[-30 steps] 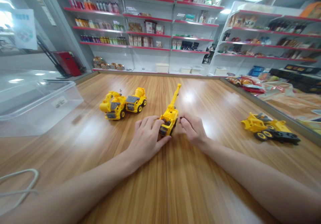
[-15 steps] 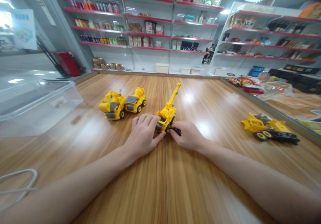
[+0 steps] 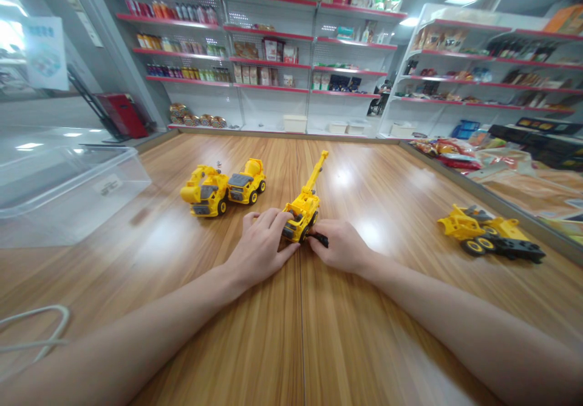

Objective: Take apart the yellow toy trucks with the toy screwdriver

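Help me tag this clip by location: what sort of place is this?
Probably a shop, or a room set up like one: red-edged shelves hold rows of bottles, and shiny packets lie beyond the right edge of the wood-grain tabletop.

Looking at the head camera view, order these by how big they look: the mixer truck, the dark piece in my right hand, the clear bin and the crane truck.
Largest to smallest:
1. Clear bin, cut off by the picture's edge
2. Crane truck, partly covered
3. Mixer truck
4. Dark piece, mostly hidden
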`<state>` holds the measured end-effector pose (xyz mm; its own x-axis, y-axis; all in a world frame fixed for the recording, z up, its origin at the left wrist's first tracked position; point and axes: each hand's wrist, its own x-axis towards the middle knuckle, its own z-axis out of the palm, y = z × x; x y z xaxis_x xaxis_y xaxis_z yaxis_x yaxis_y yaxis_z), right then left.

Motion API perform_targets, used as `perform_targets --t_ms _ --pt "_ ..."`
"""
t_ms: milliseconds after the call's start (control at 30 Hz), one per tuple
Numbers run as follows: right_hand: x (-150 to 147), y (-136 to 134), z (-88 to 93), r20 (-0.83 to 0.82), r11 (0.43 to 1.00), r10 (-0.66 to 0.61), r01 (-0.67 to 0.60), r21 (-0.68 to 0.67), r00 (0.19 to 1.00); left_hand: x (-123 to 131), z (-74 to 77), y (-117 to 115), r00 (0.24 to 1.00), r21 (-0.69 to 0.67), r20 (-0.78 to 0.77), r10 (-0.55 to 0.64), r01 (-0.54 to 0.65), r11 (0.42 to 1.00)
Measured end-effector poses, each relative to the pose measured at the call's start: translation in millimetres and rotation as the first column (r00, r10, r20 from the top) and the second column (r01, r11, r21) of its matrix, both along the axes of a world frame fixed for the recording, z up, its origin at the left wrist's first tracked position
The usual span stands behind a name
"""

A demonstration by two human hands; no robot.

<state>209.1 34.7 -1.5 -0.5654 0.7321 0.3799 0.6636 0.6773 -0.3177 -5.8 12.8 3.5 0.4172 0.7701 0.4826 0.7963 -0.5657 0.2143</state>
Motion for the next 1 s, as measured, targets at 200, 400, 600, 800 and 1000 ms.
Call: perform_targets --t_ms 200,400,600,800,1000 --pt "-1.7 -2.7 4.1 0.026 1.0 0.016 -0.017 0.02 1.0 0.5 0.7 -0.8 0.998 0.046 0.049 -0.03 0.028 0.999" --pt "-0.2 -4.5 6.5 0.059 0.999 -0.029 0.027 0.026 0.998 0.4 -0.2 -2.0 0.993 0.108 0.11 -0.041 0.029 0.994" --pt "1.3 -3.1 4.4 0.089 0.994 0.013 -0.023 0.108 0.996 -1.3 -0.2 -1.4 0.992 0.089 0.12 -0.05 0.039 0.995" --pt "1.2 -4.7 9.4 0.161 0.975 0.017 -0.052 0.216 0.987 -1.8 -0.4 -1.0 0.992 0.085 0.121 -0.044 0.033 0.996" --pt "1.1 -7.1 13.9 0.143 0.979 0.012 -0.04 0.198 0.99 -0.8 0.1 -1.2 0.99 0.092 0.135 -0.034 0.021 0.996"
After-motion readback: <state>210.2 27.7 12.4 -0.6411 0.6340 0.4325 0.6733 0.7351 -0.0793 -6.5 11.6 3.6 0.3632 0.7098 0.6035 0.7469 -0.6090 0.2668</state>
